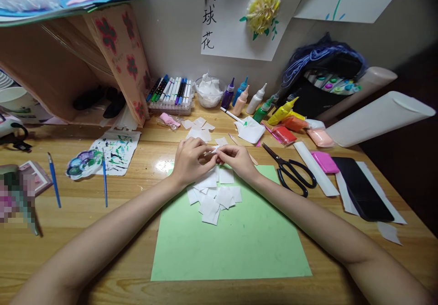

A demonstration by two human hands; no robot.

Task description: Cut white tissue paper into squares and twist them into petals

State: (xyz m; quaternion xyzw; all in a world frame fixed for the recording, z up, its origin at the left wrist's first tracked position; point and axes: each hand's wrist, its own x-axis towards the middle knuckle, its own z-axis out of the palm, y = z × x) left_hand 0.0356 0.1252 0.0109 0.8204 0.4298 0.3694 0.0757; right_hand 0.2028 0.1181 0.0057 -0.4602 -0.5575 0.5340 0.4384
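Observation:
My left hand (192,162) and my right hand (238,161) meet above the far edge of a green sheet (236,250). Between their pinched fingertips is a small piece of white paper (213,150), mostly hidden by the fingers. Just below the hands, several white paper squares (210,208) lie in a loose, overlapping pile on the sheet. More white squares (199,134) rest on the wood beyond my left hand. To the right of my right hand lie black-handled scissors (290,170), blades pointing away from me.
Paint bottles (256,98), a bowl of white tissue (209,91) and a marker box (171,108) stand along the wall. A phone (363,188) lies at right. Paintbrushes (105,181) and a paint-smeared sheet (119,152) are at left. A flowered box (116,63) stands at back left.

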